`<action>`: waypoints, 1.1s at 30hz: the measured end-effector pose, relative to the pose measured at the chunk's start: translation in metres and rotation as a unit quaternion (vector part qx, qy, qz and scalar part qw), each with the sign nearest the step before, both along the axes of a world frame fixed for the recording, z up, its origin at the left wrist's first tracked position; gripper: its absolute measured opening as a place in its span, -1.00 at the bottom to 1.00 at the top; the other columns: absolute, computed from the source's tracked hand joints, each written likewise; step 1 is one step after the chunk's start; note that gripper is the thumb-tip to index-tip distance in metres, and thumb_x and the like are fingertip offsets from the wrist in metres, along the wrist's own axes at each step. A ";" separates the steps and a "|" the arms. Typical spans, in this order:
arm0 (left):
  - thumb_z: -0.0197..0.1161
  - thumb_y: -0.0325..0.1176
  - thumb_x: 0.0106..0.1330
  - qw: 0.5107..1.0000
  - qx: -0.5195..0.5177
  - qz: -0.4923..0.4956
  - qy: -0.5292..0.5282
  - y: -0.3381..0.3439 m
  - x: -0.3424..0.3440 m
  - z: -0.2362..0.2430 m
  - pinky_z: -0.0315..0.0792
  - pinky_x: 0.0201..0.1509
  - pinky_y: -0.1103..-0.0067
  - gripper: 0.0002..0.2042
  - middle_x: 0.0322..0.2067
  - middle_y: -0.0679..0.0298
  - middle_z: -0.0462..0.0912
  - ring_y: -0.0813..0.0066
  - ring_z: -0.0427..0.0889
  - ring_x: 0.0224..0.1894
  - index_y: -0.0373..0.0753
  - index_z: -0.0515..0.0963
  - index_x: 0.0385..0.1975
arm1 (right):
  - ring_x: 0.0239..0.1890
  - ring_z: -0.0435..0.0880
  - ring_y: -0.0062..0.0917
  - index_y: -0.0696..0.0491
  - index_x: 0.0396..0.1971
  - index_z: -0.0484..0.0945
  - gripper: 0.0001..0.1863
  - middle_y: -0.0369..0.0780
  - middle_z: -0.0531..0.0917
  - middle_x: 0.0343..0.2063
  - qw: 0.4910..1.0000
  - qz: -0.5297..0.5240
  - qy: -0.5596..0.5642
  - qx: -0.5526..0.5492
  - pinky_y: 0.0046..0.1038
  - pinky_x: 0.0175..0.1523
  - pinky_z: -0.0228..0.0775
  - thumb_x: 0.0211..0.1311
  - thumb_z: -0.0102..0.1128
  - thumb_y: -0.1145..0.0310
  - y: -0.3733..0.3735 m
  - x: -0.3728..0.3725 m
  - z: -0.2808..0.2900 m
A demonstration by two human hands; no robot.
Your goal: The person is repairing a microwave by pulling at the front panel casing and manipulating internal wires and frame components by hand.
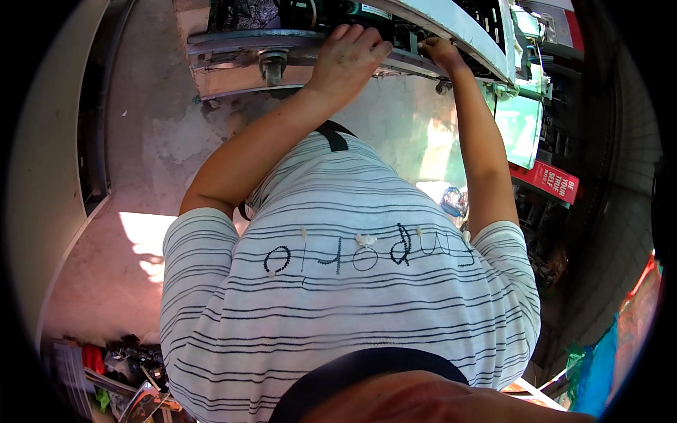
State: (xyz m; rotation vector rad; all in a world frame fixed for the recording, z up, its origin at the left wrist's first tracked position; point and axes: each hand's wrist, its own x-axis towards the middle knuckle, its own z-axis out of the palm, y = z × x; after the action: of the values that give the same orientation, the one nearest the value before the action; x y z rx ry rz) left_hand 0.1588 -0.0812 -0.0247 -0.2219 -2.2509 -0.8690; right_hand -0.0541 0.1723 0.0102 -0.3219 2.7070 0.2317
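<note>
Both hands reach into a wheeled metal-framed cabinet [233, 49] at the top of the head view, among dark parts too cramped to make out. My left hand [352, 58] lies over the cabinet's front rail, back upward, with its fingers curled over the edge and their tips hidden. To its right, my right hand [441, 52] reaches between the front rail and a pale metal bar [451, 39]. Its fingers are bent together in a pinch. Whatever either hand holds is too small or hidden to name.
Caster wheels [273, 67] hang under the cabinet. A pale panel [49, 141] stands at the left. A bundle of wire [453, 202] lies right of my body, near a red sign [546, 180]. Lower left is a pile of mixed items [130, 366]; coloured plastic sheeting [599, 366] hangs lower right.
</note>
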 end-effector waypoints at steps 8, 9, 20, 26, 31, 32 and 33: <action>0.18 -0.49 0.00 1.000 -0.003 -0.004 0.007 -0.003 -0.001 -0.005 0.31 0.00 0.52 -0.64 -0.28 0.42 0.50 0.45 0.48 -0.20 -0.08 0.57 -0.13 | -0.33 0.56 -0.72 0.05 -0.09 0.62 -0.74 -0.35 0.67 -0.34 0.953 -0.144 -0.090 -0.250 -0.64 -0.13 0.38 0.33 0.10 0.28 0.012 0.005 -0.001; 0.18 -0.49 0.00 1.000 -0.004 -0.007 0.004 -0.001 0.001 -0.004 0.30 0.00 0.51 -0.64 -0.28 0.41 0.50 0.45 0.48 -0.20 -0.08 0.57 -0.13 | -0.31 0.56 -0.72 0.05 -0.07 0.61 -0.74 -0.35 0.67 -0.32 0.940 -0.170 -0.103 -0.277 -0.65 -0.11 0.38 0.34 0.09 0.29 0.017 0.004 0.000; 0.18 -0.48 0.00 1.000 0.002 -0.012 0.008 0.002 0.000 -0.004 0.29 0.00 0.52 -0.65 -0.30 0.41 0.49 0.45 0.47 -0.20 -0.07 0.56 -0.14 | -0.21 0.65 -0.54 0.10 -0.02 0.45 -0.69 -0.23 0.65 -0.18 0.849 -0.282 -0.173 -0.412 -0.63 -0.18 0.58 0.23 0.19 0.48 0.046 -0.042 -0.025; 0.19 -0.47 0.01 1.000 0.000 0.011 0.005 0.003 0.000 -0.003 0.30 -0.01 0.52 -0.68 -0.33 0.42 0.47 0.44 0.46 -0.21 -0.05 0.57 -0.18 | -0.22 0.61 -0.60 0.09 -0.01 0.46 -0.72 -0.25 0.63 -0.20 0.895 -0.248 -0.098 -0.358 -0.66 -0.17 0.53 0.27 0.11 0.47 0.020 -0.026 -0.024; 0.18 -0.47 0.02 1.000 0.011 0.023 0.006 0.005 -0.001 -0.003 0.30 -0.01 0.52 -0.70 -0.35 0.43 0.47 0.45 0.47 -0.23 -0.06 0.58 -0.20 | -0.26 0.56 -0.66 0.09 0.01 0.44 -0.74 -0.29 0.59 -0.25 0.869 -0.286 -0.139 -0.380 -0.71 -0.17 0.46 0.35 -0.02 0.45 0.017 -0.025 -0.019; 0.18 -0.47 0.02 1.000 0.013 0.019 0.010 0.005 -0.001 -0.002 0.30 -0.02 0.52 -0.70 -0.34 0.42 0.48 0.45 0.47 -0.23 -0.06 0.58 -0.20 | -0.27 0.55 -0.67 0.09 0.01 0.44 -0.74 -0.30 0.58 -0.26 0.860 -0.298 -0.155 -0.385 -0.71 -0.17 0.45 0.37 -0.05 0.44 0.020 -0.023 -0.016; 0.18 -0.47 0.02 1.000 0.014 0.015 0.013 0.004 -0.001 -0.002 0.30 -0.02 0.52 -0.70 -0.34 0.42 0.48 0.46 0.47 -0.23 -0.07 0.58 -0.20 | -0.25 0.55 -0.67 0.08 0.03 0.44 -0.73 -0.30 0.58 -0.25 0.853 -0.308 -0.176 -0.382 -0.72 -0.16 0.44 0.37 -0.05 0.44 0.025 -0.023 -0.014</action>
State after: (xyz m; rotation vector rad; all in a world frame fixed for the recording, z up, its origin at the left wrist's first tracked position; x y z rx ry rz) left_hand 0.1576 -0.0771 -0.0270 -0.1840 -2.2107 -0.8766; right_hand -0.0773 0.1976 -0.0041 0.2853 2.2517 -1.0027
